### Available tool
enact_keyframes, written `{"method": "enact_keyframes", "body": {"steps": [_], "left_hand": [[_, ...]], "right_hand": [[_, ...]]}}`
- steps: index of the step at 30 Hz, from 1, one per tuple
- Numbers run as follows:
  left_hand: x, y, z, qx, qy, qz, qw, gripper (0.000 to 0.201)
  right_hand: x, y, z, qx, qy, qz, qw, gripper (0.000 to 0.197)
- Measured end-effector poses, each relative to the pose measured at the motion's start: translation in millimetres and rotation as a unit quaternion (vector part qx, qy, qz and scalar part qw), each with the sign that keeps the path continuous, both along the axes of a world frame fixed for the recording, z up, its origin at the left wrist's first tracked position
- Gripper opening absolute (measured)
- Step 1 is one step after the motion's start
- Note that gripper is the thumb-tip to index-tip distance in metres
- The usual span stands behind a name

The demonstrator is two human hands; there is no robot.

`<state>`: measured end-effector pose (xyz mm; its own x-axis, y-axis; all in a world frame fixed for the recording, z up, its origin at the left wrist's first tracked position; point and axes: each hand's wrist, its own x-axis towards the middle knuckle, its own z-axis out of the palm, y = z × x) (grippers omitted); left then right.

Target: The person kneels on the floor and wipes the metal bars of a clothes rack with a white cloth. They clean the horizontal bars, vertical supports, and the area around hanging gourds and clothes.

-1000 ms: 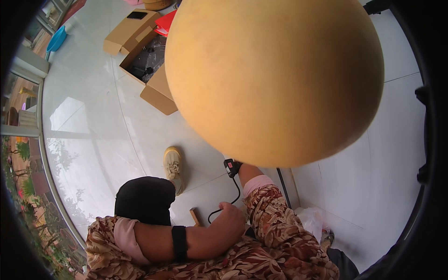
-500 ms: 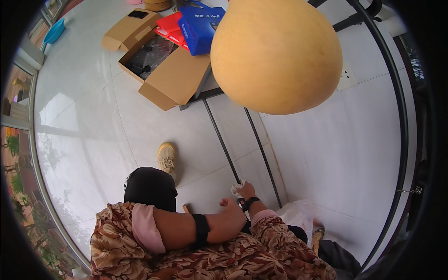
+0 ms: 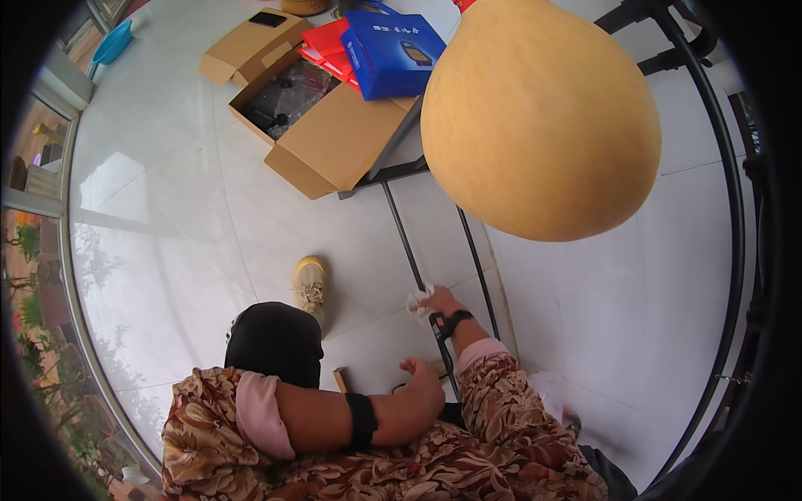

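Observation:
My right hand [image 3: 439, 301] is closed on a crumpled white cloth [image 3: 418, 304], which it presses around a thin black metal rod [image 3: 402, 230] of a frame. A black strap with a small device circles that wrist. Lower down and closer to my body, my left hand [image 3: 422, 391] bends inward at the wrist. One of its digits sticks up, while most of its fingers are hidden, and I see nothing held in it. A black band [image 3: 361, 420] wraps the left forearm. Both sleeves are floral with rolled pink cuffs.
A large tan gourd [image 3: 543, 125] fills the upper right, close to me. Black frame tubing [image 3: 725, 184] curves along the right side. An open cardboard box [image 3: 342, 138], a blue bag [image 3: 393, 54] and red packets [image 3: 330, 50] lie ahead. A blue basin [image 3: 113, 42] sits far left.
My right hand and the cloth have moved up along the rod, farther from my body. The left hand has shifted slightly down. The view has tilted, so the surroundings appear farther right.

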<state>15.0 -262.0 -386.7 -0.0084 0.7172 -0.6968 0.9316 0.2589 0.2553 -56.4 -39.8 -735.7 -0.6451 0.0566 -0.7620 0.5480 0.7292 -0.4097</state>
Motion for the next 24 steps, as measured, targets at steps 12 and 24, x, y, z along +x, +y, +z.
{"method": "enact_keyframes", "body": {"steps": [12, 24], "left_hand": [[-25.4, -10.5, 18.9, 0.025, 0.020, 0.030, 0.999, 0.036], [-18.6, -8.6, 19.8, 0.067, -0.004, -0.010, 0.998, 0.042]], "right_hand": [[-204.2, -82.9, -2.9, 0.024, 0.279, -0.018, 0.960, 0.070], [-40.5, -38.2, -12.1, 0.008, 0.186, -0.056, 0.981, 0.072]]}}
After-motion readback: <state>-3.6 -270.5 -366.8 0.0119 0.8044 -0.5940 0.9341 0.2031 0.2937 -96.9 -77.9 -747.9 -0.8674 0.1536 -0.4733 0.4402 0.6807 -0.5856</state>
